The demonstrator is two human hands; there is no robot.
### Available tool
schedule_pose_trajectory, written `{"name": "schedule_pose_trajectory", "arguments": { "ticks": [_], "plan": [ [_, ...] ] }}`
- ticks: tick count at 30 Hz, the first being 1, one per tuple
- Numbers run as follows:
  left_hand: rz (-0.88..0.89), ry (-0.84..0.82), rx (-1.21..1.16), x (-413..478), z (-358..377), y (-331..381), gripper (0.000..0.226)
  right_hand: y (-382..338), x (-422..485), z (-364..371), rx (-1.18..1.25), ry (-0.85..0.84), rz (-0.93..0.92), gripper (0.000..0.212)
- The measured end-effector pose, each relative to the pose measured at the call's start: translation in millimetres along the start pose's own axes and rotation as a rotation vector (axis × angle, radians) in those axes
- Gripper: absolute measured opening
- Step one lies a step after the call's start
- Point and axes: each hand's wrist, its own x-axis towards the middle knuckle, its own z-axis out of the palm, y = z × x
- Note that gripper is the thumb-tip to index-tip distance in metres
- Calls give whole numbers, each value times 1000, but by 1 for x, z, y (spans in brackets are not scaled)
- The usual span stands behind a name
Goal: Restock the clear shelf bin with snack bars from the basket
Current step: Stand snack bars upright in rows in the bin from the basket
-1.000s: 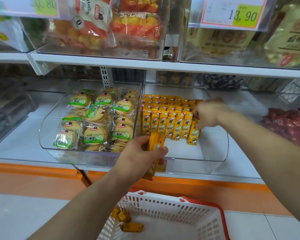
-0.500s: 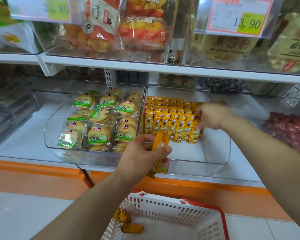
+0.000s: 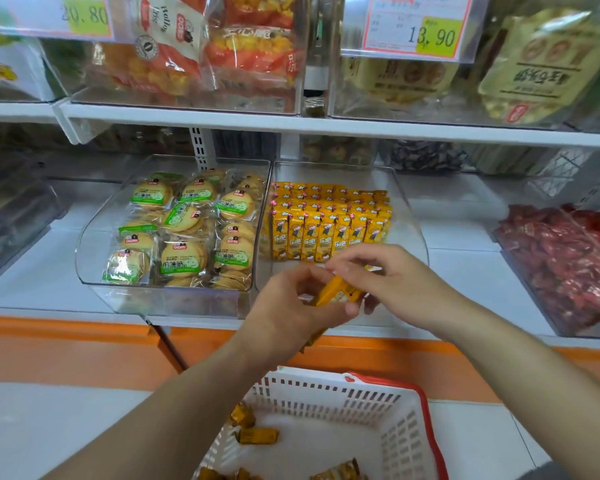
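Sitting leftmost on the shelf (image 3: pixel 32 271), a biscuit bin (image 3: pixel 90 261) holds round biscuit packs (image 3: pixel 182 258); just beside it, the clear shelf bin (image 3: pixel 414 220) has snack bars (image 3: pixel 326 233) standing in rows at its back. In front of it, the left hand (image 3: pixel 291 313) has its grip curled round the held bars (image 3: pixel 336 292), and the right hand (image 3: pixel 392 278) pinches one, above the basket (image 3: pixel 326 396) with loose bars (image 3: pixel 258 436). Rightmost, a sweets bin (image 3: pixel 523 285) holds red sweets (image 3: pixel 568 258).

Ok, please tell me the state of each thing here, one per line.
Left hand: grips the held bars.
Right hand: pinches the held bars from above.
Clear bin: partly filled, front part bare.
Shelved bars: upright, in rows.
Basket: holds a few loose bars.
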Motion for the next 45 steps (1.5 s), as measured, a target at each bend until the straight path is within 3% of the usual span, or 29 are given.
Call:
{"name": "schedule_pose_trajectory", "arguments": {
  "ticks": [3,7,11,14,17,22,24,27,30,38,40,42,45],
  "plan": [
    [-7,13,-12,-4,1,5,28,5,-3,-7,151,3,-6,4],
    [-125,4,-80,-3,-10,10,36,14,-11,-21,267,6,-62,26],
    [-119,-24,-140,0,-11,9,34,16,-15,-25,292,10,-97,43],
    [-95,47,-177,4,-12,8,29,15,-16,-25,260,24,-87,34],
    [-70,108,-141,5,-15,6,34,13,-16,-21,202,43,-48,11],
    [-91,115,-327,4,-9,8,48,13,-15,-6,112,-95,-19,8],
    [-79,99,-299,4,-7,8,48,12,-14,-1,71,-59,-17,16],
    [-49,91,-243,4,-6,6,52,8,-10,-2,165,107,9,2],
    [-10,85,-190,2,-4,5,63,6,-11,-2,223,36,17,26],
    [92,111,-32,5,3,3,38,4,-10,-21,182,85,-20,31],
    [123,166,179,9,-4,-1,35,5,-4,-39,62,202,-47,25],
    [187,201,513,12,-13,-7,40,10,10,-61,-207,324,-41,25],
    [229,198,742,14,-21,-16,45,18,38,-82,-648,360,33,21]
  ]
}}
